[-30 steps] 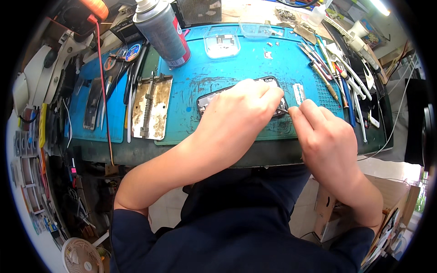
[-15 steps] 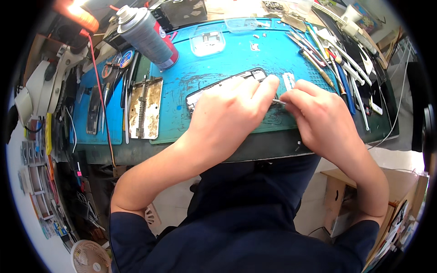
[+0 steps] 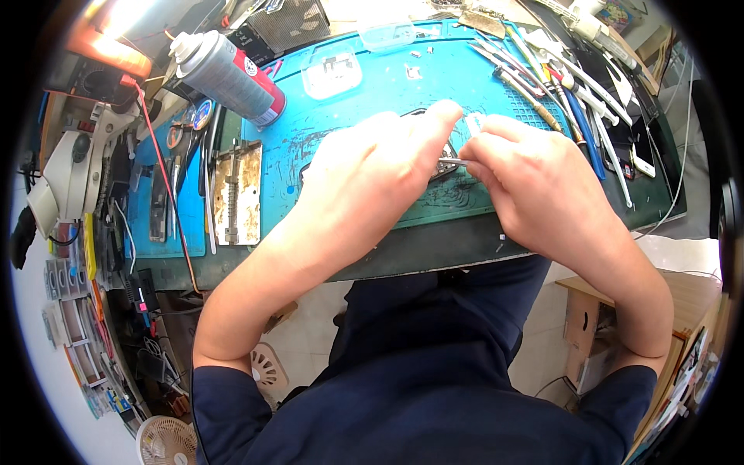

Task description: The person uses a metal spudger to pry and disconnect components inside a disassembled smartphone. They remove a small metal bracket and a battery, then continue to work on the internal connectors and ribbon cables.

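Note:
My left hand (image 3: 380,167) is closed over a dark phone frame (image 3: 447,166), covering most of it; its fingertips are hidden, so I cannot make out what they grip. A thin, silvery metal tool (image 3: 452,161) reaches from the pinched fingers of my right hand (image 3: 535,174) toward the left hand. Its tip disappears by the left fingers. Just behind the right fingers lies a small white strip (image 3: 473,122), partly covered. Both hands are close together over the blue work mat (image 3: 349,116).
Left of the hands stand a spray can (image 3: 229,77) and a metal clamp holder (image 3: 236,194). Screwdrivers and other hand tools (image 3: 542,93) are heaped at the right. Clear plastic boxes (image 3: 332,74) sit farther back. An orange lamp (image 3: 112,54) glows at far left.
The whole view has shifted slightly. My left hand now hides more of the phone frame, and my right hand partly covers the white strip. The thin tool remains in the right fingers.

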The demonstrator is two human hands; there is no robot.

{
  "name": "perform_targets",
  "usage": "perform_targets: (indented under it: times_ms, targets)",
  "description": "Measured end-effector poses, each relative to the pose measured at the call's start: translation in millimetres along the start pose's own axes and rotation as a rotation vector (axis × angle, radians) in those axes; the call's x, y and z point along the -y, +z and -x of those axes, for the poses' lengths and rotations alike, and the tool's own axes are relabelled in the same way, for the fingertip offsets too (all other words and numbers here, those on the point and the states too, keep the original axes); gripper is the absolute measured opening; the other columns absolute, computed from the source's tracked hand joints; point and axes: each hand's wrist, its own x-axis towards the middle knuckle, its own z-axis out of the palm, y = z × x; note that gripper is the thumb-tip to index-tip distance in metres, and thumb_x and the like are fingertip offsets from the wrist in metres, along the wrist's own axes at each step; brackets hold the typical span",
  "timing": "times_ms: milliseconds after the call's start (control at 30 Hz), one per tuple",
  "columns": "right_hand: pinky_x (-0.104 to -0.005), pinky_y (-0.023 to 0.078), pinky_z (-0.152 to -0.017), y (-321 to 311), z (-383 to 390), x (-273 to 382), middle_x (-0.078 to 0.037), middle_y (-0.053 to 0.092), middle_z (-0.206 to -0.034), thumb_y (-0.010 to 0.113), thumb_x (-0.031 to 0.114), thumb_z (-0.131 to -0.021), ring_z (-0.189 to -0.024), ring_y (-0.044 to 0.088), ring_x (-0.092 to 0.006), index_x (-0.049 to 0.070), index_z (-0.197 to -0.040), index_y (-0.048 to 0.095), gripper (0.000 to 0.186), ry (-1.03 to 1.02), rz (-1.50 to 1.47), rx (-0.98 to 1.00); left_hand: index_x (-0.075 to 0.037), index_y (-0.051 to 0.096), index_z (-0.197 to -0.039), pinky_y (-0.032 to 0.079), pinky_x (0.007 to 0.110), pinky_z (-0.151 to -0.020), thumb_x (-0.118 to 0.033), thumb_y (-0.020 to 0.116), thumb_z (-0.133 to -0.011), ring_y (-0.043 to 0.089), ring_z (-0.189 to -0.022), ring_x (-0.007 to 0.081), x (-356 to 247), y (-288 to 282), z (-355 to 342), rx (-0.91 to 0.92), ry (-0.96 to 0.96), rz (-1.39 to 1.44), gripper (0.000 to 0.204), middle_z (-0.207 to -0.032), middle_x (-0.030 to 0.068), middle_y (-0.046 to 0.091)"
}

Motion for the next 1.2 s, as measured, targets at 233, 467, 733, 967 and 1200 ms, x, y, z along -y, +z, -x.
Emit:
perform_targets:
  times_ms: [233, 467, 733, 967, 1200]
  targets:
    - [-0.0483, 0.056, -0.073, 0, -3, -1, -0.015, 0.069, -0.096, 0.071, 0.004, -0.100, -0.088, 0.071, -0.0404, 0.000, -0.102, 0.071, 0.005, -0.011, 0.000, -0.009, -0.010, 0.067, -0.138, 0.061, 0.040, -0.075, -0.003, 0.077, -0.094, 0.076, -0.083, 0.0271, 5, 1, -2, -0.030, 0.016, 0.072, 0.047, -0.090, 0.0055, 0.074]
    - [-0.0477, 0.056, -0.072, 1, -6, 0, -0.015, 0.070, -0.097, 0.071, 0.004, -0.100, -0.085, 0.072, -0.0403, 0.000, -0.103, 0.073, 0.005, -0.013, 0.007, -0.025, -0.009, 0.068, -0.142, 0.062, 0.039, -0.078, -0.003, 0.078, -0.094, 0.077, -0.087, 0.0281, 4, -7, 0, 0.022, -0.034, 0.194, 0.049, -0.094, 0.0063, 0.077]
    - [-0.0451, 0.062, -0.077, 0, -7, 4, -0.015, 0.069, -0.093, 0.069, 0.000, -0.088, -0.090, 0.075, -0.0356, 0.001, -0.092, 0.067, 0.005, -0.035, 0.032, -0.035, -0.010, 0.067, -0.137, 0.062, 0.040, -0.077, -0.004, 0.078, -0.094, 0.077, -0.086, 0.0268, 3, -3, -1, 0.019, -0.055, 0.105, 0.045, -0.092, 0.0056, 0.076]
    - [-0.0447, 0.058, -0.076, -13, -9, 8, -0.013, 0.071, -0.098, 0.072, 0.007, -0.101, -0.088, 0.073, -0.0380, 0.002, -0.109, 0.076, 0.010, 0.022, 0.030, -0.028, -0.009, 0.067, -0.130, 0.061, 0.041, -0.075, -0.003, 0.076, -0.094, 0.077, -0.083, 0.0277, 6, 3, -2, -0.025, -0.046, 0.115, 0.037, -0.089, 0.0060, 0.074]
    - [-0.0405, 0.058, -0.077, -12, 10, -8, -0.013, 0.071, -0.101, 0.072, 0.006, -0.102, -0.090, 0.075, -0.0345, 0.002, -0.115, 0.076, 0.014, 0.131, 0.030, -0.126, -0.008, 0.067, -0.125, 0.061, 0.041, -0.074, -0.002, 0.075, -0.093, 0.076, -0.082, 0.0280, 8, 3, -3, -0.047, -0.037, 0.123, 0.034, -0.087, 0.0070, 0.073]
